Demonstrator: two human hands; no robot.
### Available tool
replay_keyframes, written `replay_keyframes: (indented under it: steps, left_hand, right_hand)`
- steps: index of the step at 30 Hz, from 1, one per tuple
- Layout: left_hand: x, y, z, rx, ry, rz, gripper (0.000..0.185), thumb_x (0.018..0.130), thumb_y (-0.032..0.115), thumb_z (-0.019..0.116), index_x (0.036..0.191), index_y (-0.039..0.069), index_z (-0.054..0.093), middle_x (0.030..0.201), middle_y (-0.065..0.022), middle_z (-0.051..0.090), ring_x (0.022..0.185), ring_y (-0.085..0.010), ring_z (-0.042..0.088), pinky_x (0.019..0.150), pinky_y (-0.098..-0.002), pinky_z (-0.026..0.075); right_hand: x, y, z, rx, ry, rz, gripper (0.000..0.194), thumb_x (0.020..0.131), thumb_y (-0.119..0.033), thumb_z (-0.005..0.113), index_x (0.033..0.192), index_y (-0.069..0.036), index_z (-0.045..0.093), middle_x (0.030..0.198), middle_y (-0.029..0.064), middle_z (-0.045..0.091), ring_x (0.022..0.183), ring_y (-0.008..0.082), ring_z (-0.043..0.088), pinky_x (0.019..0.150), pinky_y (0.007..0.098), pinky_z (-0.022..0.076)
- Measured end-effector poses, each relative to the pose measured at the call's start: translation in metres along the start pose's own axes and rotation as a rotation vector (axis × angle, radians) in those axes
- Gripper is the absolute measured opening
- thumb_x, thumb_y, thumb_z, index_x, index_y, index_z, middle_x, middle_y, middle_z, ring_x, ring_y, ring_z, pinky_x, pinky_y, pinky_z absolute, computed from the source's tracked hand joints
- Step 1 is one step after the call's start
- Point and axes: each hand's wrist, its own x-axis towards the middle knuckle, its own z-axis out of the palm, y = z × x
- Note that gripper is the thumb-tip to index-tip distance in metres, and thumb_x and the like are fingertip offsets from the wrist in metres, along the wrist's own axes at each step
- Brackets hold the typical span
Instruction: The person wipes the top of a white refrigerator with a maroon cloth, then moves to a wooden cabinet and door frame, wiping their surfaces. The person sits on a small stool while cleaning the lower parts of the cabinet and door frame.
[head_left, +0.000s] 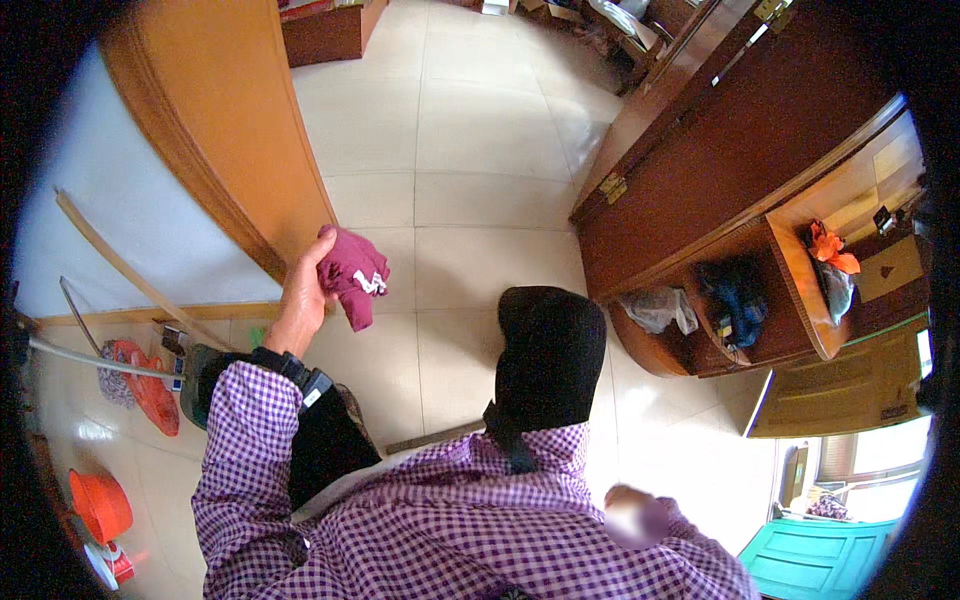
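Note:
My left hand grips a crumpled maroon cloth with a white patterned patch on it. The cloth hangs over the floor beside the edge of an orange-brown wooden door frame. A dark band with a buckle circles my left wrist, above a checked purple sleeve. Down at my right side is my right hand; a blur covers much of it, so its fingers and anything in them cannot be made out.
On the right, a dark wooden door stands near shelves with plastic bags and dark cloth. A cardboard sheet leans beyond. At left are a wooden pole, a red plastic bag and an orange-red basin. Tiled floor lies ahead.

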Motion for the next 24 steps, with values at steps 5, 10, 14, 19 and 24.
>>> replay_keyframes:
  steps: [5, 10, 14, 19, 24]
  left_hand:
    - [-0.007, 0.004, 0.010, 0.068, 0.056, -0.013, 0.055, 0.088, 0.046, 0.068, 0.126, 0.007, 0.060, 0.123, -0.0085, 0.064, 0.111, -0.0238, 0.060, 0.092, -0.0421, 0.046]
    - [-0.027, 0.024, 0.048, 0.206, 0.100, 0.017, 0.045, 0.088, 0.044, 0.067, 0.119, 0.011, 0.062, 0.110, -0.0031, 0.067, 0.093, -0.0168, 0.067, 0.063, -0.0339, 0.055]
    - [-0.056, 0.035, 0.072, 0.179, 0.057, 0.067, 0.050, 0.092, 0.037, 0.066, 0.129, 0.005, 0.057, 0.125, -0.0075, 0.061, 0.113, -0.0202, 0.058, 0.088, -0.0377, 0.050]
    - [-0.095, 0.032, 0.093, 0.120, 0.020, 0.199, 0.039, 0.094, 0.029, 0.064, 0.124, 0.004, 0.060, 0.118, -0.0059, 0.064, 0.108, -0.0184, 0.061, 0.092, -0.0338, 0.049]
    - [-0.129, 0.042, 0.110, 0.027, -0.004, 0.216, 0.031, 0.093, 0.023, 0.063, 0.114, 0.001, 0.064, 0.110, -0.0058, 0.067, 0.101, -0.0167, 0.062, 0.091, -0.0316, 0.047]
  right_hand:
    - [-0.092, 0.023, 0.109, -0.050, -0.367, -0.183, 0.016, 0.089, -0.019, 0.054, 0.081, -0.006, 0.057, 0.079, 0.0128, 0.064, 0.066, 0.0288, 0.061, 0.053, 0.0453, 0.0438]
    - [0.048, -0.121, 0.046, -0.173, 0.183, -0.597, 0.011, 0.085, -0.014, 0.057, 0.078, -0.006, 0.060, 0.073, 0.0151, 0.064, 0.061, 0.0357, 0.061, 0.049, 0.0497, 0.0440]
    - [0.129, -0.280, -0.115, 0.734, 0.048, -0.565, 0.029, 0.098, -0.026, 0.057, 0.114, -0.002, 0.059, 0.094, 0.0076, 0.066, 0.081, 0.0190, 0.065, 0.069, 0.0352, 0.0523]
    - [0.070, -0.397, -0.254, 1.609, -0.256, -0.777, 0.033, 0.101, -0.032, 0.054, 0.116, -0.003, 0.057, 0.103, 0.0106, 0.063, 0.086, 0.0229, 0.064, 0.079, 0.0382, 0.0535]
    - [0.030, -0.433, -0.300, 1.730, -0.329, -0.886, 0.030, 0.103, -0.032, 0.050, 0.112, -0.004, 0.056, 0.098, 0.0074, 0.061, 0.085, 0.0201, 0.062, 0.079, 0.0374, 0.0524]
